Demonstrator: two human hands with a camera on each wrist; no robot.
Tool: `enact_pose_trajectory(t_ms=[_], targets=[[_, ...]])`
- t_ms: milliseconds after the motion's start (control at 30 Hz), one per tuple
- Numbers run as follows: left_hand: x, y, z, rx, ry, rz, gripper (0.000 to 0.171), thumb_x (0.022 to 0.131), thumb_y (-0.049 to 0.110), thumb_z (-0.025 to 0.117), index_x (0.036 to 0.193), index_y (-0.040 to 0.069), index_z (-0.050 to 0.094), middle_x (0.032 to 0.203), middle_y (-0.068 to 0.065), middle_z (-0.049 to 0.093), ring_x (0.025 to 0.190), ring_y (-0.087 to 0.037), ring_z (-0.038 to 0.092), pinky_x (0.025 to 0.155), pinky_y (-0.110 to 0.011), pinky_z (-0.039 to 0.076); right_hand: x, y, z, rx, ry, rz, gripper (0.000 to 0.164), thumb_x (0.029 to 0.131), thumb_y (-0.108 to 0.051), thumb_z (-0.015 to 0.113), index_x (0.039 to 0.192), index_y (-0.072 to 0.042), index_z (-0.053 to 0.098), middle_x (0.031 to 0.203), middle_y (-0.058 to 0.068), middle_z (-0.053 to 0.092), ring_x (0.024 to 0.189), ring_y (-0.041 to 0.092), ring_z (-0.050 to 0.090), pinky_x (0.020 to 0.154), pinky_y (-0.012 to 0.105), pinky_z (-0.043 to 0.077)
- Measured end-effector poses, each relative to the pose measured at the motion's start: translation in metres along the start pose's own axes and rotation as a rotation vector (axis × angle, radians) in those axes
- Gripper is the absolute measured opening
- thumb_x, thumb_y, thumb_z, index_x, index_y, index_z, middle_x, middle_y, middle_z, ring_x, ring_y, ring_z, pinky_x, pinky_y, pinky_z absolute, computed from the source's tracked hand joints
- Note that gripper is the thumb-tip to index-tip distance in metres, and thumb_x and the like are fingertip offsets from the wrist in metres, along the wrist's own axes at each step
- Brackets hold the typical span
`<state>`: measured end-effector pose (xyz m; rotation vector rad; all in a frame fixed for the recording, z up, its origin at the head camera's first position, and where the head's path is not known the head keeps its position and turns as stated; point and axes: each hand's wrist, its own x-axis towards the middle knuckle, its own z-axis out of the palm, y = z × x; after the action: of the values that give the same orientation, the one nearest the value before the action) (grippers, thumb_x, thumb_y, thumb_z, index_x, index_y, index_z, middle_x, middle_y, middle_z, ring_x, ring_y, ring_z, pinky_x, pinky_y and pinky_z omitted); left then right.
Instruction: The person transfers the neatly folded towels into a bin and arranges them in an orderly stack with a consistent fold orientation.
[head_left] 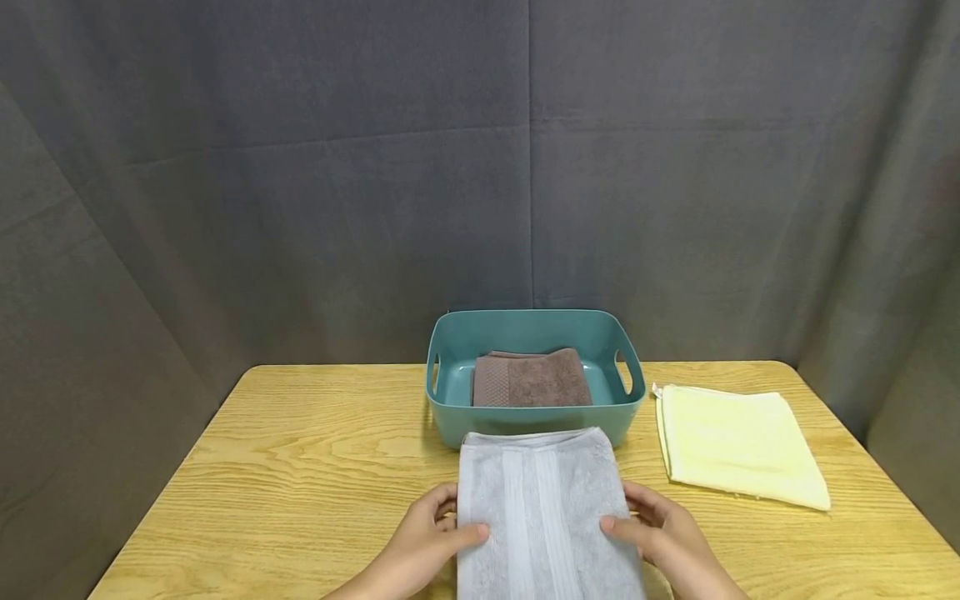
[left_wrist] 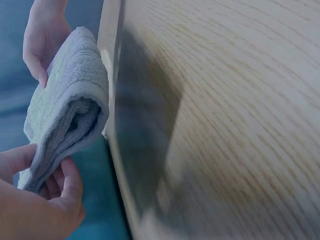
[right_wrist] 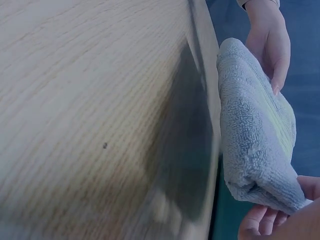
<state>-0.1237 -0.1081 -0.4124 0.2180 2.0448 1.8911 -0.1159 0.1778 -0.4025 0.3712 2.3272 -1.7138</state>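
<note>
A folded grey towel [head_left: 528,517] with two pale bands is held between both hands, raised above the table in the wrist views. My left hand [head_left: 427,537] pinches its left edge, thumb on top and fingers beneath. On the opposite edge, my right hand [head_left: 663,533] grips it the same way. The towel's layered fold shows in the left wrist view, where the towel [left_wrist: 70,100] hangs tilted. Just beyond its far end stands a teal basket [head_left: 525,421] with side handles. Inside the basket lies a folded brown towel [head_left: 536,382].
A yellow towel [head_left: 742,446] lies folded flat on the right of the wooden table [head_left: 300,467], beside the basket. Grey curtain [head_left: 337,208] hangs behind the table and along both sides.
</note>
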Motion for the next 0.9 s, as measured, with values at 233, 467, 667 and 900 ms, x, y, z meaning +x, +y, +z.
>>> enact_pose_trajectory(t_ms=[233, 467, 667, 900], targets=[[-0.002, 0.006, 0.000, -0.034, 0.000, 0.033, 0.054, 0.088, 0.005, 0.070, 0.131, -0.016, 0.044, 0.114, -0.014, 0.059, 0.098, -0.020, 0.063, 0.084, -0.034, 0.054, -0.002, -0.004, -0.001, 0.056, -0.013, -0.028, 0.065, 0.092, -0.024, 0.068, 0.142, 0.009, 0.043, 0.130, 0.017, 0.058, 0.114, 0.025, 0.054, 0.089, 0.049, 0.048], [-0.001, 0.012, -0.002, -0.028, 0.004, 0.049, 0.056, 0.089, 0.006, 0.070, 0.133, -0.016, 0.043, 0.115, -0.014, 0.061, 0.099, -0.021, 0.064, 0.083, -0.035, 0.055, -0.004, -0.010, -0.003, 0.074, -0.022, -0.043, 0.065, 0.093, -0.023, 0.066, 0.143, 0.009, 0.041, 0.132, 0.017, 0.055, 0.117, 0.026, 0.051, 0.092, 0.051, 0.045], [0.000, 0.018, -0.004, -0.023, 0.018, 0.064, 0.056, 0.090, 0.009, 0.071, 0.133, -0.015, 0.045, 0.116, -0.013, 0.062, 0.099, -0.020, 0.064, 0.084, -0.034, 0.054, -0.005, -0.014, -0.005, 0.115, -0.028, -0.059, 0.066, 0.092, -0.021, 0.067, 0.145, 0.006, 0.040, 0.133, 0.016, 0.055, 0.113, 0.023, 0.053, 0.092, 0.047, 0.045], [0.001, 0.026, -0.006, -0.031, 0.051, 0.080, 0.054, 0.089, 0.011, 0.072, 0.133, -0.011, 0.049, 0.115, -0.011, 0.063, 0.095, -0.018, 0.065, 0.082, -0.031, 0.054, -0.004, -0.019, -0.005, 0.171, -0.022, -0.072, 0.066, 0.091, -0.019, 0.070, 0.146, 0.002, 0.041, 0.133, 0.014, 0.056, 0.107, 0.019, 0.057, 0.091, 0.040, 0.045]])
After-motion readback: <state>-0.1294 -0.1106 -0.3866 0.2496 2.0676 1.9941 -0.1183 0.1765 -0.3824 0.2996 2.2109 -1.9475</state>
